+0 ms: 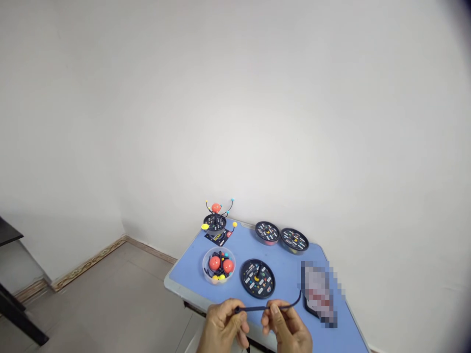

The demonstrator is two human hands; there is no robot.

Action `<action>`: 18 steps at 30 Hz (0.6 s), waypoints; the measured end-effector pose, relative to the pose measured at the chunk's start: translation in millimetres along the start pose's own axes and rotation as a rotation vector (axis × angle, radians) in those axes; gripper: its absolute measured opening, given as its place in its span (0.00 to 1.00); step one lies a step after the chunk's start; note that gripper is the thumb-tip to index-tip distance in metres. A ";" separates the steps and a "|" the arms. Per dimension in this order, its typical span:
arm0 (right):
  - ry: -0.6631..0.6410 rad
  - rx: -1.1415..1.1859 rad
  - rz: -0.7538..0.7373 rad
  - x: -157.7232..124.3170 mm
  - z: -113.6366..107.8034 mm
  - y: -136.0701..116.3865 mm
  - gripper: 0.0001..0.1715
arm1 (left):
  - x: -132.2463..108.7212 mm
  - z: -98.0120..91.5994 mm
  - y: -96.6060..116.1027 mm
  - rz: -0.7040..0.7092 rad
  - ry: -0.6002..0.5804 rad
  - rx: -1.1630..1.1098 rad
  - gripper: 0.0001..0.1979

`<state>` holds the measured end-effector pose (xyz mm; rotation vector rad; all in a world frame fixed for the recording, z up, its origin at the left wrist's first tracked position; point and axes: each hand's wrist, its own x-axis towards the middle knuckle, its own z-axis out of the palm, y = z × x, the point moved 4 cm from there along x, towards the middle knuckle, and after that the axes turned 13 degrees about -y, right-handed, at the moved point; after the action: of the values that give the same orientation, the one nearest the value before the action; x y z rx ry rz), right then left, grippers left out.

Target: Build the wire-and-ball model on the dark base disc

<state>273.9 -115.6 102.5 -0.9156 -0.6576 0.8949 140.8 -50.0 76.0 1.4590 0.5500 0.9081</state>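
Observation:
Between my two hands runs a thin dark curved rod (253,309) with a ring at its left end, held above the table's front edge. My left hand (223,323) pinches it close to the ring. Farther along, my right hand (287,326) grips it between thumb and fingers, and its bent tip rises to the right. Just beyond lies a round black base (253,289) printed with planets, a short dark post standing at its middle. Left of the base, a clear round tub (204,274) holds red balls, small coloured balls and dark rods.
On the blue table (184,274), an assembled planet model (216,208) stands at the back left by a black printed card (220,239). Two lidded tubs, one left (267,231) and one right (294,239), sit along the wall. A pixelated phone-like object (318,294) lies on the right.

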 end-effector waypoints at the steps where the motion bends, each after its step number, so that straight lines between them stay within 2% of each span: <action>1: -0.007 -0.005 -0.001 4.2 -3.1 -3.4 0.23 | 5.0 4.8 -4.1 -0.007 0.016 -0.006 0.28; 3: -0.033 -0.014 0.015 12.3 -8.2 -9.6 0.23 | 15.4 14.9 -4.5 -0.010 0.045 -0.016 0.28; 7: -0.086 -0.028 0.088 26.6 -11.4 -13.9 0.27 | 36.5 33.3 15.3 0.011 0.083 -0.049 0.25; 11: -0.125 -0.078 0.088 42.8 -5.9 -9.9 0.25 | 56.6 47.7 29.0 0.031 0.052 -0.031 0.19; 15: -0.112 -0.103 0.088 66.7 -4.4 -5.1 0.25 | 74.3 49.5 18.9 -0.012 0.015 0.016 0.14; 18: -0.097 -0.102 0.106 88.6 -8.8 -3.0 0.26 | 85.9 39.9 6.4 -0.041 0.067 0.068 0.23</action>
<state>324.8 -42.9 110.7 -1.0105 -0.7492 1.0125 220.7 -6.5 102.9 1.4773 0.6632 0.9164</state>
